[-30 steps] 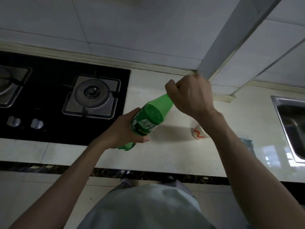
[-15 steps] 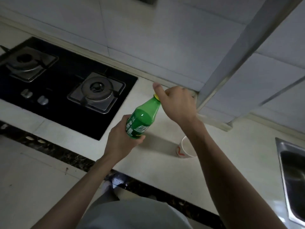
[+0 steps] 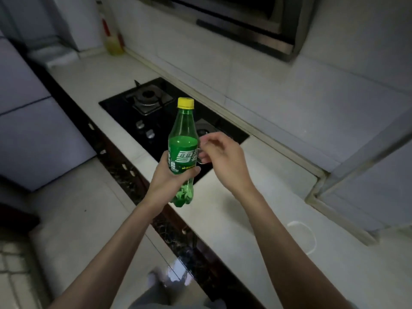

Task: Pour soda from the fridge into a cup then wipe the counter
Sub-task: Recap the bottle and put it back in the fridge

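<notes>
A green soda bottle with a yellow cap screwed on stands upright in the air above the counter's front edge. My left hand grips it around the label and lower body. Just right of the bottle, my right hand hovers with loosely curled fingers, holding nothing and off the cap. The white cup's rim shows faintly and blurred on the pale counter at the right, well apart from both hands.
A black gas stove with two burners lies behind the bottle. A grey fridge stands at the left, and a range hood hangs above. A yellowish bottle stands in the far corner. A boxed pillar juts out at the right.
My right hand has come off the cap and moved down beside the bottle. The bottle has gone from tilted to upright. My view has swung left, toward the fridge.
</notes>
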Available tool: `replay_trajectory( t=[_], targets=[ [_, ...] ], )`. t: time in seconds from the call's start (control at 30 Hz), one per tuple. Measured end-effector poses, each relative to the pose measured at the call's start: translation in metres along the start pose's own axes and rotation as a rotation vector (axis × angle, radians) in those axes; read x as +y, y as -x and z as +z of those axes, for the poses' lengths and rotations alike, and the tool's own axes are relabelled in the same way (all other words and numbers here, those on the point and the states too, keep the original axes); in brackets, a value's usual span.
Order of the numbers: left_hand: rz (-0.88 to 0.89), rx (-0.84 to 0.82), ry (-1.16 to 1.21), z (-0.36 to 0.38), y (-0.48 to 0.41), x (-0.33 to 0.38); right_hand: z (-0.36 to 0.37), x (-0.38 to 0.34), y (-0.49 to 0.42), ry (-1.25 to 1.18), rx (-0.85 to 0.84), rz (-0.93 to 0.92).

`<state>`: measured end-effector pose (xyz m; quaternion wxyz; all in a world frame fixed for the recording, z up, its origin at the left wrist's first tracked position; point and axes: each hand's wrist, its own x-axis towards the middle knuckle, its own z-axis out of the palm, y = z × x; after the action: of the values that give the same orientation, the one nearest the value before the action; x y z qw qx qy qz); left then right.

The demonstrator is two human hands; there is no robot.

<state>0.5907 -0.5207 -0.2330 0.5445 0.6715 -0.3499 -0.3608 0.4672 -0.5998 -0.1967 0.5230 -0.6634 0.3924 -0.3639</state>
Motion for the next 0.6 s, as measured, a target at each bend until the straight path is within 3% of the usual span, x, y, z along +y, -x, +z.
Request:
replay_trajectory(
  t=[0.27,0.6],
  targets=[
    [0.048,0.146,0.015,-0.145,-0.008,-0.013,0.135,-0.040,-0.018,0.098,-0.180,-0.180],
    [-0.032,0.308,0.020,-0.364,-0.007,-0.061,0.362,-0.070,-0.034,0.097,-0.405,-0.227]
  ],
)
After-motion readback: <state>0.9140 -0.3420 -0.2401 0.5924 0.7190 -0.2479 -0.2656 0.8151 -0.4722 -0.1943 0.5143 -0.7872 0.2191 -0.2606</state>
